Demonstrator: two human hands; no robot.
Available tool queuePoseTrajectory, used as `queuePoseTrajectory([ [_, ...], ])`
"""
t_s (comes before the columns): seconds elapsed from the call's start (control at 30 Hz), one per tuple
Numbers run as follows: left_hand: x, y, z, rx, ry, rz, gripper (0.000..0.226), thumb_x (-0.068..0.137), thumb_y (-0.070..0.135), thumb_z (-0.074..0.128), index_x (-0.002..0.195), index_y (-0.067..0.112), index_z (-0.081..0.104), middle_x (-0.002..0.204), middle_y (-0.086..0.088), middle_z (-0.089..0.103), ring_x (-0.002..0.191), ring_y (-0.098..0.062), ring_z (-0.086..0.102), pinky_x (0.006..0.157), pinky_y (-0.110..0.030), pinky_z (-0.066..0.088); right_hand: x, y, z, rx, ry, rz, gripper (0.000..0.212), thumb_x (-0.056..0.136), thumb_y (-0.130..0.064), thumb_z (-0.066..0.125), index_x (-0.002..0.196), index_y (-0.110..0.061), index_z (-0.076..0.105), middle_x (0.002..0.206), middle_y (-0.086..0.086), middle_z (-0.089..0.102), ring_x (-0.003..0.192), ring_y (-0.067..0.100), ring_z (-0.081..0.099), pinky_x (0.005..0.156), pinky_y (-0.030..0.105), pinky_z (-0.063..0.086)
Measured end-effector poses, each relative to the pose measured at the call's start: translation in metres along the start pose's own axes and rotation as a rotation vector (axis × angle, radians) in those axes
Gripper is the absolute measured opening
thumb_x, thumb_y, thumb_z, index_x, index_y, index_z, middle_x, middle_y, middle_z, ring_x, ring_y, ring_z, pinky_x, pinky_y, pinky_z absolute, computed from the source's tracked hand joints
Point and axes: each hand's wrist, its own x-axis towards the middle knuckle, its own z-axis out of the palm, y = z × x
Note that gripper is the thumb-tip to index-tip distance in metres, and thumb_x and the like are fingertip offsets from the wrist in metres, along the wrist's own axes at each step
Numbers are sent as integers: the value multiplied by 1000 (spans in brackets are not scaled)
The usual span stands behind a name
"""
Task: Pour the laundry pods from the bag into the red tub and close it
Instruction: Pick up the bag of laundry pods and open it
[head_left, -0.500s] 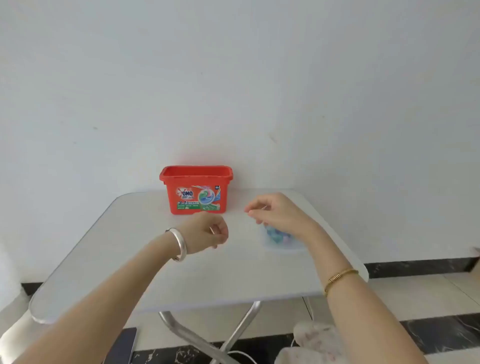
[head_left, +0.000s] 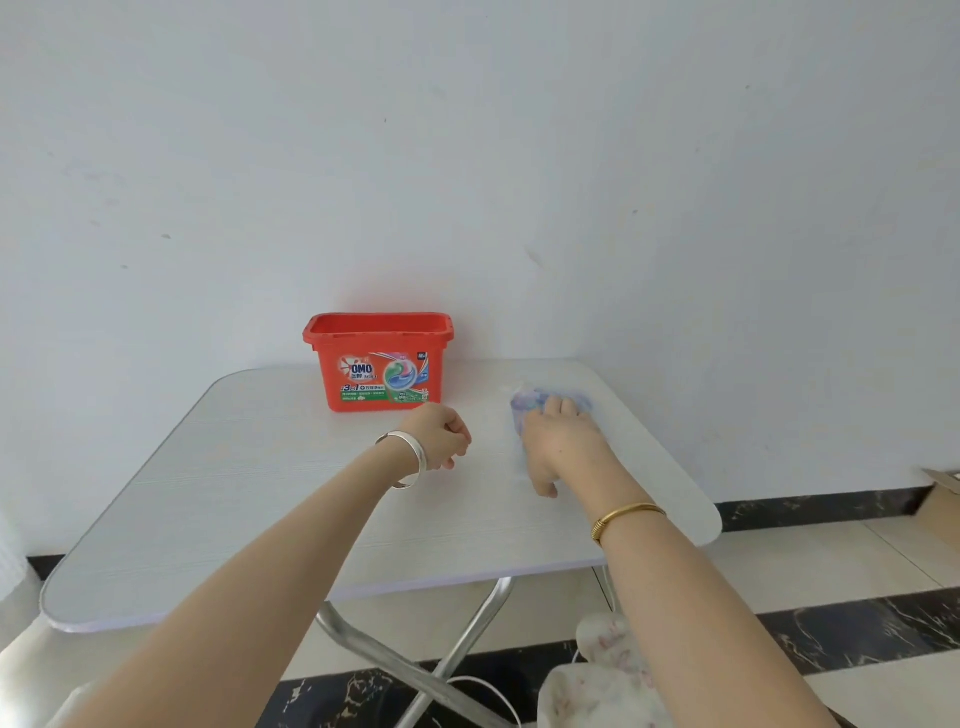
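The red tub (head_left: 381, 364) stands open at the back of the white table (head_left: 260, 499), against the wall; no lid is in view. A clear bag of blue and purple laundry pods (head_left: 524, 402) lies on the table to the tub's right. My right hand (head_left: 558, 441) rests palm down on top of the bag, its fingers spread over it and its thumb on the table. My left hand (head_left: 441, 436) hovers in a loose fist just in front of the tub, holding nothing.
The table's right edge (head_left: 711, 519) is close to the bag. Crossed metal legs (head_left: 457, 649) and a white cable show below the table. A cardboard box corner (head_left: 943, 493) sits on the floor at far right.
My right hand has come down from above the bag onto it. My left hand has stayed in a fist in front of the tub.
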Motion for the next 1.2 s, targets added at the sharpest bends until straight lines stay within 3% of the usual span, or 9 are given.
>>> queuePoseTrajectory([
  [0.23,4,-6,13,-25,-49,-1,11,80,7,52,74,12,60,71,-2,63,58,-17,57,68,-28,53,1,1,3,-34,-51,62,56,85,-13,55,138,-11,40,146,15,34,134,31,32,109,41,34],
  [0.43,9,-9,20,-46,-101,-40,16,78,27,61,71,13,62,67,2,63,60,-15,52,68,-26,45,6,-2,0,117,-139,123,45,91,-13,48,136,-14,45,143,5,46,131,27,44,106,36,38],
  [0.6,9,0,19,-30,-173,-76,17,81,27,58,69,14,60,72,1,63,60,-12,50,65,-22,43,12,-6,-18,132,-15,125,55,81,-5,56,135,-12,46,136,11,52,124,38,50,93,41,49],
  [0.73,2,10,9,-39,-268,-90,21,82,33,57,85,14,64,81,2,65,68,-13,55,69,-23,42,4,1,-35,193,121,31,26,88,-2,44,102,-14,63,114,6,61,103,27,59,73,27,40],
  [0.83,-2,22,4,-98,-304,-80,27,81,38,56,96,17,65,92,2,67,84,-17,61,86,-32,42,-1,1,-52,216,174,14,33,90,-1,41,114,-11,61,103,8,59,90,27,56,61,24,36],
  [0.93,-4,36,-3,-276,-241,-19,20,83,31,56,91,15,64,90,-1,67,80,-18,62,87,-32,45,-3,-1,-72,265,199,-8,31,89,-2,43,114,-11,59,109,9,61,93,28,56,69,27,37],
  [1.03,-3,48,-17,-429,-164,44,18,80,27,59,88,12,64,83,-2,66,72,-18,61,84,-34,49,-4,2,-97,302,201,-33,12,84,1,47,81,-8,56,81,5,55,73,24,54,63,27,38],
  [1.1,-4,54,-28,-473,-125,74,21,71,30,61,81,11,63,80,-2,67,69,-18,61,79,-32,50,-1,6,-113,361,173,-48,22,80,3,49,60,-6,48,63,5,50,55,20,47,54,25,37],
  [1.2,-6,62,-42,-493,-89,103,23,65,33,58,72,12,60,75,-4,65,65,-19,61,71,-29,47,5,11,-131,460,116,-110,25,80,0,53,55,-6,50,56,8,51,52,21,46,54,27,40],
])
